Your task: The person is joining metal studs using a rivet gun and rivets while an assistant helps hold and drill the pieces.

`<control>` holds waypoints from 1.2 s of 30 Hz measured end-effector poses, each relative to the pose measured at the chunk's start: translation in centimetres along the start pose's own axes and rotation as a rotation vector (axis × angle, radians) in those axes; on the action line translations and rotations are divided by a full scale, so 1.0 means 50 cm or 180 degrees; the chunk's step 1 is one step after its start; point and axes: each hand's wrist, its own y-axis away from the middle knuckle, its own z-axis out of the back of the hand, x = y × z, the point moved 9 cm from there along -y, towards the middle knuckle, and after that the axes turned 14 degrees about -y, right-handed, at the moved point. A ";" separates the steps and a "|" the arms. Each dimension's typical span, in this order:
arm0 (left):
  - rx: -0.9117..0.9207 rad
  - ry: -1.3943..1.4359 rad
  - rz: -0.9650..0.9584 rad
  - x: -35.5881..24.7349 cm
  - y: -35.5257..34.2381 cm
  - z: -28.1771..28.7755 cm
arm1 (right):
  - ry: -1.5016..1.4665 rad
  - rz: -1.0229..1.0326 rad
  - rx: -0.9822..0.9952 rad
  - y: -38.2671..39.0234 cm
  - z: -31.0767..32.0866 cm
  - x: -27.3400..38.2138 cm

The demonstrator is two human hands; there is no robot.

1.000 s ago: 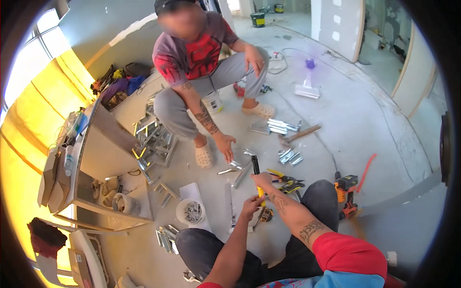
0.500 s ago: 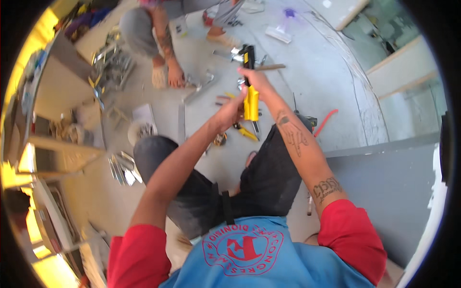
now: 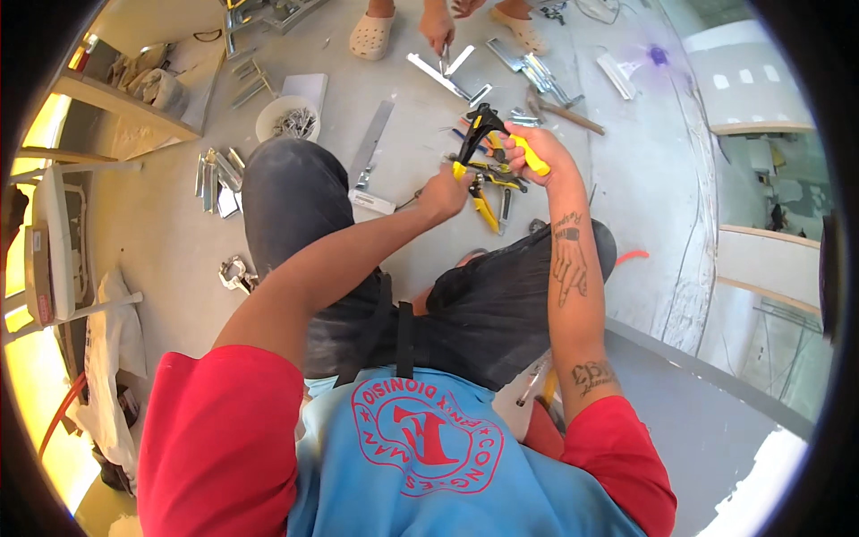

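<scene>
Out in front of me, above the floor, is a plier-type hand tool (image 3: 484,123) with a black head and yellow grips, its two handles spread apart. My left hand (image 3: 446,193) is closed round the left handle, whose yellow end shows above the fist. The fingers of my right hand (image 3: 542,154) wrap the other yellow grip. Nothing shows between the tool's jaws, which point away from me. Below it on the floor lies a pile of hand tools, among them yellow-handled snips (image 3: 484,211).
Ahead, another person's hand (image 3: 438,29) reaches to a metal profile piece (image 3: 438,77). A wooden-handled hammer (image 3: 573,115) and metal profiles (image 3: 543,77) lie far right. At left are a white bowl (image 3: 265,119) of small metal parts, a flat metal strip (image 3: 375,134) and stacked metal pieces (image 3: 212,185).
The hand tool's handles, close together before, are now apart, with my right hand farther right. My view has shifted, and the other person's legs sit higher in it.
</scene>
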 end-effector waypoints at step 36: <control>-0.1627 -0.1978 -0.0547 0.069 -0.034 0.722 | 0.0802 0.4884 -0.0275 0.429 -0.169 0.197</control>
